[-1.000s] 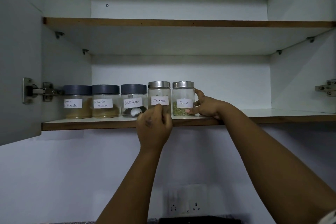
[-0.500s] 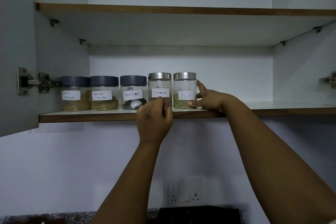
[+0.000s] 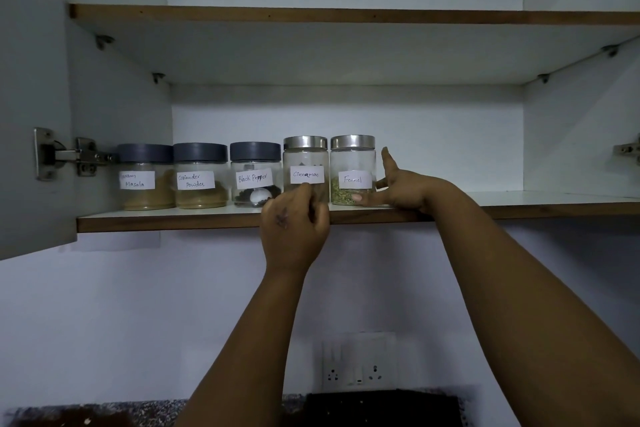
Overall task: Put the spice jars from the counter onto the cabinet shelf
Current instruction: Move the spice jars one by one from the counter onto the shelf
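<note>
The right hand [image 3: 401, 189] lies open against the clear glass jar with a steel lid labelled Fennel [image 3: 352, 170], thumb low across its front, fingers spread and raised just beside its right wall. A second ago those fingers wrapped the jar's side; now they have peeled off, so the grip reads as let go and the jar stands by itself on the white cabinet shelf with a brown wooden edge [image 3: 207, 220].

The left hand [image 3: 294, 225] is curled loosely in front of the neighbouring clear glass, steel-lidded jar labelled Cinnamon [image 3: 305, 166], fingertips at its lower front below the label. Whether it pinches the glass or only touches it, I cannot tell; it has hardly moved over the last second.

Left of the Cinnamon jar, touching or nearly so in one row, stand three clear jars with dark grey plastic lids: Black Pepper [image 3: 255, 174], Coriander Powder [image 3: 200, 175] and, furthest left, Masala [image 3: 145, 177].

All five stand upright near the shelf's front edge, so the task looks nearly finished, only squaring up left. Below the shelf, the visible strip of speckled stone counter [image 3: 138, 409] shows no jars.
</note>
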A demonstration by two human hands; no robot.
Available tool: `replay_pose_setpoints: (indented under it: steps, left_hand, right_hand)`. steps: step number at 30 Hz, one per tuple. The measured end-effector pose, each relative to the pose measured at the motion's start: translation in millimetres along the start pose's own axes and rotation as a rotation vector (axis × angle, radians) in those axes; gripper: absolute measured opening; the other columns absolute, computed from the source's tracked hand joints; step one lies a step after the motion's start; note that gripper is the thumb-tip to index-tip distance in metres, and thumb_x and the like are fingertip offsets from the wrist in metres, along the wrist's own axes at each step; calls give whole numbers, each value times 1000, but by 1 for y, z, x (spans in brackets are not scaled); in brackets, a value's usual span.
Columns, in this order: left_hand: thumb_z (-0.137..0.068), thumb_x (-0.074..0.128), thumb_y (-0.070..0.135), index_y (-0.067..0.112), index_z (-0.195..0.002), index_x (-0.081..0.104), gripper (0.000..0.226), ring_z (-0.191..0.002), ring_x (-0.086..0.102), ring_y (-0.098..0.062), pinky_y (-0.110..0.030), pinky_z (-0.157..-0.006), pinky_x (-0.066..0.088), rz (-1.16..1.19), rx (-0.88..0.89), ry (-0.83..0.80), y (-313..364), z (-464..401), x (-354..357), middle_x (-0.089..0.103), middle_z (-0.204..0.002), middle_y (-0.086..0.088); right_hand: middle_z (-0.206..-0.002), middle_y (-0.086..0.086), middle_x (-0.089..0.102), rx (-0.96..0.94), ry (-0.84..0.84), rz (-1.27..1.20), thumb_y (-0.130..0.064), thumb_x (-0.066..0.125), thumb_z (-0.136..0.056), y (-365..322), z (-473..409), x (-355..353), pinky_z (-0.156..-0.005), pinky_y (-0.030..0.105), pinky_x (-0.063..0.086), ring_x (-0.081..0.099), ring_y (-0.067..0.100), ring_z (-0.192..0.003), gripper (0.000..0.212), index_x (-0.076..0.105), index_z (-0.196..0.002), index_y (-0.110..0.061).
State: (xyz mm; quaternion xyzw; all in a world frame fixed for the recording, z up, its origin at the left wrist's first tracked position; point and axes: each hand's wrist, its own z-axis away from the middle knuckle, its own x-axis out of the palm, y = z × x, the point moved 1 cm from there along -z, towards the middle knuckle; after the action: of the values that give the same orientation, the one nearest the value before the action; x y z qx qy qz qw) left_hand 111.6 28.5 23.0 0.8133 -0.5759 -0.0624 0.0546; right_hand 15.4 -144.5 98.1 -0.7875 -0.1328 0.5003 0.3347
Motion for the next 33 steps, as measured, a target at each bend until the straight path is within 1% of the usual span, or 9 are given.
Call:
replay_pose_setpoints:
  steps: [2,5,12,20,25,28,30,32,33]
  left_hand:
    - [-78,54,10,12,-65,50,14,-50,42,-14,-23,-59,28,25,-16,3,0,0,0,45,-54,6]
    - [-77,53,10,12,-63,47,16,-49,41,-16,-23,-57,27,52,-55,12,2,-2,0,44,-51,5]
    - [-80,53,11,11,-64,46,18,-50,40,-14,-22,-55,25,48,-25,-14,0,-2,-4,44,-52,4]
    - [-81,54,9,11,-65,47,18,-50,39,-13,-21,-59,25,48,-33,-13,1,-1,-4,42,-53,6]
    - [-82,55,9,11,-66,50,17,-50,42,-13,-21,-58,26,54,-31,-18,1,-1,-3,46,-53,5]
    - [-82,54,10,11,-65,49,17,-50,43,-13,-22,-57,28,56,-27,-21,1,-1,-2,46,-54,4]
    - [-80,52,10,10,-65,48,16,-50,42,-14,-23,-56,28,54,-16,-12,1,-3,-4,46,-54,3]
    - [-80,52,10,9,-65,47,15,-50,42,-15,-25,-53,29,54,-3,-20,1,-4,-6,47,-54,1]
    - [-80,52,10,9,-66,48,15,-51,43,-16,-27,-52,31,54,-2,-30,2,-4,-7,47,-55,1]
  right_hand:
    - [-156,11,32,24,10,20,-48,76,-76,0,-3,3,-106,31,31,37,28,-139,130,-29,-148,-24]
    - [-155,10,34,39,19,27,-47,77,-77,0,-9,5,-110,34,30,37,28,-139,129,-27,-150,-22]
    - [-152,11,39,36,33,1,-40,77,-79,2,-7,4,-109,34,31,38,28,-138,121,-17,-154,-20]
    - [-153,11,38,47,30,10,-38,76,-80,3,-5,3,-107,32,31,37,27,-139,121,-19,-153,-21]
    - [-152,11,40,47,38,18,-37,76,-81,3,-5,3,-105,31,32,38,27,-138,120,-19,-153,-20]
    - [-152,12,39,57,35,28,-41,77,-78,2,-5,2,-109,35,31,38,28,-138,125,-23,-151,-21]
    - [-156,12,31,62,59,31,-48,78,-75,-1,0,3,-112,38,31,36,30,-140,131,-26,-150,-22]
    - [-159,13,23,66,105,68,-58,73,-74,-6,11,7,-112,41,30,35,32,-140,130,-26,-150,-22]
    - [-159,13,25,75,128,125,-66,66,-76,-7,18,10,-111,42,32,37,32,-139,126,-26,-150,-22]
